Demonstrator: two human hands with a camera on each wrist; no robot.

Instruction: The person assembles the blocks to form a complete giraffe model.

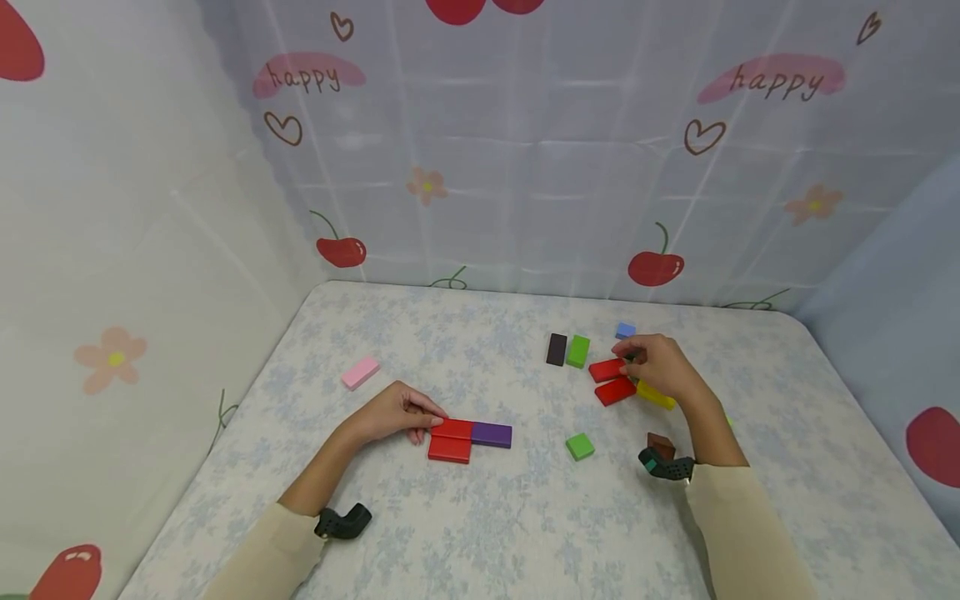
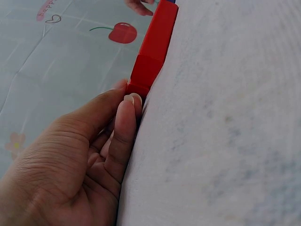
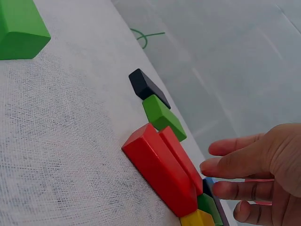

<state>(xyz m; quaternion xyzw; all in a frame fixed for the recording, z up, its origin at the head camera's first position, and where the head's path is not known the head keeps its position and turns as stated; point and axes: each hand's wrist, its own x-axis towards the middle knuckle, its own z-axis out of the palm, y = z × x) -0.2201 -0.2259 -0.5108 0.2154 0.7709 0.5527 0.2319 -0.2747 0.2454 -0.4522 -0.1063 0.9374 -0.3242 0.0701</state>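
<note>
Red, green and other blocks (image 1: 449,451) lie on a blue-patterned tablecloth (image 1: 480,525)

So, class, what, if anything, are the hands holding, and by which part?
The left hand holds the red block directly left of the purple block, by its left end. The right hand holds nothing.

On the worktop (image 1: 487,525), the left hand (image 1: 392,412) held the left end of a red block (image 1: 453,428), a second red block (image 1: 448,451) lying on its near side and a purple block (image 1: 492,435) at its right. The right hand (image 1: 662,365) was beside two other red blocks (image 1: 615,392) and a yellow block (image 1: 657,396). A pink block (image 1: 361,372) lay left.
</note>
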